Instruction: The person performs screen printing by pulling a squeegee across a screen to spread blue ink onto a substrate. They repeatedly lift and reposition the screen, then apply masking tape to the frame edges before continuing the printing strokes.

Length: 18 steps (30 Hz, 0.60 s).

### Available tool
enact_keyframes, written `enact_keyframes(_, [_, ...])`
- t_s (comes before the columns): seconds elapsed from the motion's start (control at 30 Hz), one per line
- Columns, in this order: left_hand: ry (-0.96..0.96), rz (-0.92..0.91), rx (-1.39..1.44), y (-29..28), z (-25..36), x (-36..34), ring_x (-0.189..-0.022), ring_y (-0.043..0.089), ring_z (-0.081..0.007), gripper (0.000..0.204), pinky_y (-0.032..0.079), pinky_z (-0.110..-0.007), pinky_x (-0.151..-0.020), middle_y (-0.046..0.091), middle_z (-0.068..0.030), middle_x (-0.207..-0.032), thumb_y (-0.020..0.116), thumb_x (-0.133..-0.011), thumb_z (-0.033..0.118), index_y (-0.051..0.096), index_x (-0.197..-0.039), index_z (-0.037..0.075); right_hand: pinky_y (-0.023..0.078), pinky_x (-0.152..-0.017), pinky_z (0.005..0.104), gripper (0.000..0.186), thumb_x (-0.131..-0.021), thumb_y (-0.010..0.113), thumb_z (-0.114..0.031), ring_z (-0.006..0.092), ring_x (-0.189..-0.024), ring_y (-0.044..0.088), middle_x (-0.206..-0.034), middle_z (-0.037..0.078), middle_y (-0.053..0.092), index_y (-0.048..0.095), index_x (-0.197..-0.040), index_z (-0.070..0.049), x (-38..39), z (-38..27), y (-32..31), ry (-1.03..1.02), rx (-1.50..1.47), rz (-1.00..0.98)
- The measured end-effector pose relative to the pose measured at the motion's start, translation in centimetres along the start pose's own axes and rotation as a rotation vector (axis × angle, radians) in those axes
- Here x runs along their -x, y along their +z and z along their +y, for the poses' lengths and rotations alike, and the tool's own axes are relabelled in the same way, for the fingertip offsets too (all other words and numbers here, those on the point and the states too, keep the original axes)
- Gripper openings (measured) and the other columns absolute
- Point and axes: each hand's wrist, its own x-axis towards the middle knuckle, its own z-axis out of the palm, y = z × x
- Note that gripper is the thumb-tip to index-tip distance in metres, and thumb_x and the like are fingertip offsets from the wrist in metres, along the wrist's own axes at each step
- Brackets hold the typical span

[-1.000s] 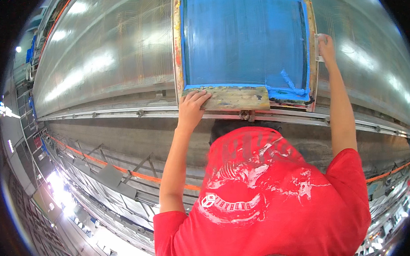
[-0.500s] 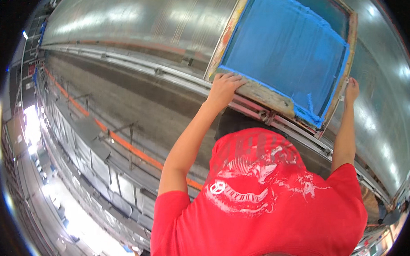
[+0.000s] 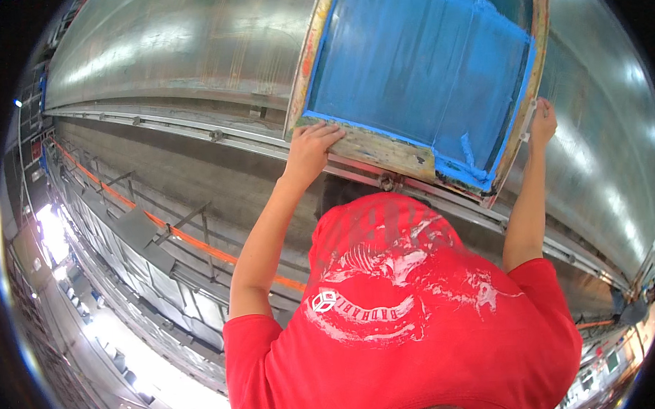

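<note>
A screen-printing frame point(image 3: 383, 150) with worn wooden edges lies over a shiny metallic table surface. Blue ink coats its mesh point(image 3: 409, 64), streaked and partly see-through, with a thicker bead along the right side. My left hand point(image 3: 313, 151) grips the near left corner, fingers over the top of the near rail; its thumb is hidden. At the outer side of the right rail, my right hand point(image 3: 544, 123) is closed, fingers pressed together next to a small pale metal fitting. What it holds is hidden by the fingers.
A metal guide rail point(image 3: 217, 135) runs along the table's near edge, under the frame's near side. Shiny table surface point(image 3: 171, 55) extends left and right. An orange strip point(image 3: 203, 248) and metal brackets run along another structure at lower left. My red shirt point(image 3: 417, 302) fills the lower middle.
The frame and both hands appear farther left and slightly higher in view; the background has shifted too. The mesh looks darker and more see-through, with less thick blue ink. Both handholds are kept.
</note>
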Motion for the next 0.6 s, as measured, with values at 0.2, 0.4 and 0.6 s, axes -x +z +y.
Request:
enact_keyframes(0.2, [-0.016, 0.084, 0.011, 0.1, 0.4, -0.3, -0.117, 0.060, -0.0252, 0.044, 0.040, -0.042, -0.095, 0.069, -0.0020, -0.119, 0.062, -0.074, -0.002, 0.071, -0.113, 0.016, 0.049, -0.088, 0.0333, 0.032, -0.094, 0.062, -0.033, 0.0223, -0.096, 0.065, -0.104, 0.013, 0.071, 0.071, -0.111, -0.006, -1.0, -2.7, -1.2, -0.106, 0.026, 0.012])
enact_keyframes(0.4, [-0.030, 0.146, 0.020, -1.9, -1.6, 0.4, -0.111, 0.061, -0.0233, 0.047, 0.043, -0.040, -0.095, 0.071, -0.0011, -0.114, 0.061, -0.070, -0.004, 0.073, -0.110, 0.018, 0.048, -0.091, 0.0348, 0.032, -0.093, 0.062, -0.032, 0.0273, -0.101, 0.066, -0.109, 0.013, 0.071, 0.072, -0.114, -0.010, -2.2, -6.4, 0.2, -0.018, -0.080, -0.037])
enact_keyframes(0.6, [-0.130, 0.019, -0.029, -10.5, -14.4, -0.1, -0.093, 0.066, -0.0289, 0.039, 0.051, -0.042, -0.085, 0.073, -0.0086, -0.095, 0.064, -0.072, -0.001, 0.076, -0.103, 0.020, 0.048, -0.091, 0.0378, 0.031, -0.093, 0.059, -0.034, 0.0308, -0.104, 0.065, -0.111, 0.015, 0.070, 0.072, -0.111, -0.012, 3.8, -15.2, 11.6, -0.142, -0.127, -0.005])
